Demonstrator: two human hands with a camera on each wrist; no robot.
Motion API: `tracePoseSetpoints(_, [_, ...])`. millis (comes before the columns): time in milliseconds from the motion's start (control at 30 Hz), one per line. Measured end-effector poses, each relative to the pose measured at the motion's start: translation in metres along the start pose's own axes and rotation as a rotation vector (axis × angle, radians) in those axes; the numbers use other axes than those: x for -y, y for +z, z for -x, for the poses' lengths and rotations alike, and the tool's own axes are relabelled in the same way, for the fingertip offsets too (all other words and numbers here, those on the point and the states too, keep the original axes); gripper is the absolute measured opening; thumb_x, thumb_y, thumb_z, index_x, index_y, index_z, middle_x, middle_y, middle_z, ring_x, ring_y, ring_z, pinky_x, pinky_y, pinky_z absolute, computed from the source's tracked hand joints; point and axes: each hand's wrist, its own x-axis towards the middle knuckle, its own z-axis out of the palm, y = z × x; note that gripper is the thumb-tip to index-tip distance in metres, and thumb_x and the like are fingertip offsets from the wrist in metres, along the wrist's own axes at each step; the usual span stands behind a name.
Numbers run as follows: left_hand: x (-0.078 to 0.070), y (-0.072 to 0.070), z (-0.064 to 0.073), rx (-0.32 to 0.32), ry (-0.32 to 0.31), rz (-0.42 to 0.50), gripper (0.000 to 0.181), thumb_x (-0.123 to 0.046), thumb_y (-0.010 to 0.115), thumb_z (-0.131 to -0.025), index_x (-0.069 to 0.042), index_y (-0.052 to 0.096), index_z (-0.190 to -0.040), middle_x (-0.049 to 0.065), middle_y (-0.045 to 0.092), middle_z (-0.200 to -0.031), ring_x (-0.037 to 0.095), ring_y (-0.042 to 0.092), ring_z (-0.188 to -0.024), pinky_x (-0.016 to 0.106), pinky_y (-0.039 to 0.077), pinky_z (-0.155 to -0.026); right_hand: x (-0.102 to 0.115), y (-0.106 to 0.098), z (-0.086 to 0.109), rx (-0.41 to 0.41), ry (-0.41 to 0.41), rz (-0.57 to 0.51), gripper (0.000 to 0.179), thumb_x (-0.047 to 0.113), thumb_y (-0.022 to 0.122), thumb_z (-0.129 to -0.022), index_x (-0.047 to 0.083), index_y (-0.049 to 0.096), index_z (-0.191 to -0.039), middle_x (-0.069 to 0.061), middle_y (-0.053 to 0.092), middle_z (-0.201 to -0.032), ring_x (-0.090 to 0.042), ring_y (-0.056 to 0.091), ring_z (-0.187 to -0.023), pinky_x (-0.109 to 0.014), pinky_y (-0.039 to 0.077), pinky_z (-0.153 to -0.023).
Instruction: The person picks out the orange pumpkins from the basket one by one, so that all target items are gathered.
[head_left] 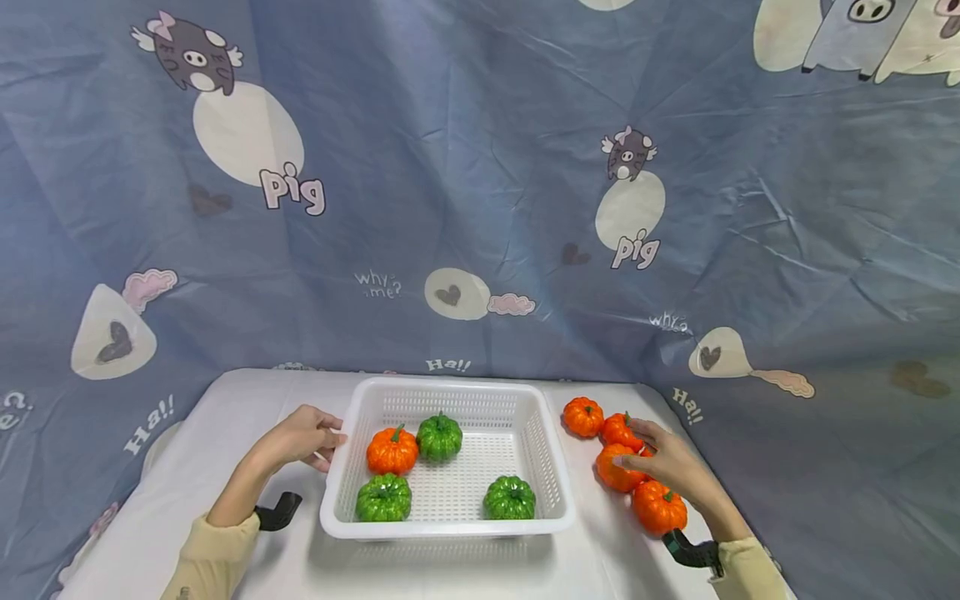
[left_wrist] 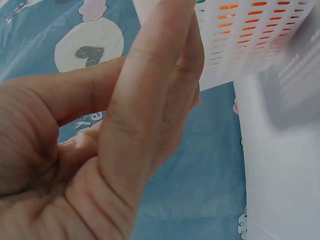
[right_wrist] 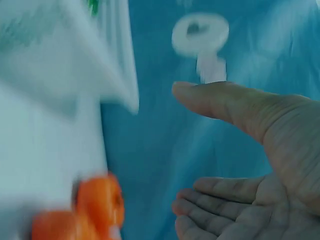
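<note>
A white perforated basket [head_left: 450, 527] holds one orange mini pumpkin [head_left: 392, 452] and three green ones, among them a green mini pumpkin [head_left: 510, 498] near its front right corner. At the basket's left rim is my left hand [head_left: 303, 437], its fairly straight fingers touching the outer side; the left wrist view shows the fingers [left_wrist: 137, 95] reaching up to the basket wall [left_wrist: 225, 60]. My right hand [head_left: 671, 458] hovers over several orange mini pumpkins [head_left: 660, 508] to the right of the basket. Its thumb and fingers are spread with nothing between them in the right wrist view.
A white tabletop [head_left: 420, 575] lies under everything. Behind it and along the sides hangs a blue cloth [head_left: 465, 183] printed with pigs. The orange pumpkins sit close together near the table's right edge. A black wrist mount [head_left: 279, 510] is on each forearm.
</note>
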Motion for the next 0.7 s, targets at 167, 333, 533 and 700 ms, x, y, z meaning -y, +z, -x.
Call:
tracePoseSetpoints(167, [0.0, 0.0, 0.001, -0.001, -0.006, 0.012, 0.047, -0.005, 0.057, -0.094, 0.022, 0.043, -0.131, 0.02, 0.07, -0.097, 0.022, 0.069, -0.078, 0.035, 0.062, -0.063, 0.038, 0.026, -0.018, 0.101, -0.099, -0.106, 0.083, 0.028, 0.08, -0.079, -0.004, 0.038, -0.143, -0.023, 0.042, -0.147, -0.042, 0.039, -0.136, -0.055, 0.036, -0.113])
tracePoseSetpoints(333, [0.003, 0.001, 0.0, 0.005, 0.006, 0.021, 0.046, -0.004, 0.057, -0.094, 0.022, 0.044, -0.13, 0.019, 0.07, -0.095, 0.021, 0.069, -0.076, 0.035, 0.063, -0.063, 0.074, 0.063, -0.037, 0.208, -0.182, -0.133, 0.079, 0.024, 0.08, -0.079, -0.004, 0.041, -0.142, -0.023, 0.044, -0.145, -0.042, 0.04, -0.135, -0.053, 0.036, -0.113])
tracePoseSetpoints(533, [0.004, 0.0, -0.001, 0.024, 0.016, 0.019, 0.046, -0.005, 0.056, -0.095, 0.022, 0.044, -0.13, 0.019, 0.069, -0.095, 0.02, 0.069, -0.074, 0.035, 0.063, -0.063, 0.11, 0.113, -0.061, 0.342, -0.23, -0.128, 0.075, 0.026, 0.08, -0.079, 0.005, 0.045, -0.142, -0.017, 0.048, -0.143, -0.038, 0.043, -0.134, -0.049, 0.038, -0.113])
tracePoseSetpoints(700, [0.003, 0.001, -0.001, -0.002, 0.001, 0.03, 0.043, -0.003, 0.056, -0.094, 0.021, 0.047, -0.128, 0.018, 0.07, -0.093, 0.021, 0.069, -0.074, 0.035, 0.062, -0.062, 0.134, 0.153, -0.08, 0.425, -0.265, -0.116, 0.075, 0.025, 0.08, -0.079, 0.005, 0.045, -0.142, -0.016, 0.047, -0.145, -0.035, 0.044, -0.135, -0.047, 0.039, -0.113])
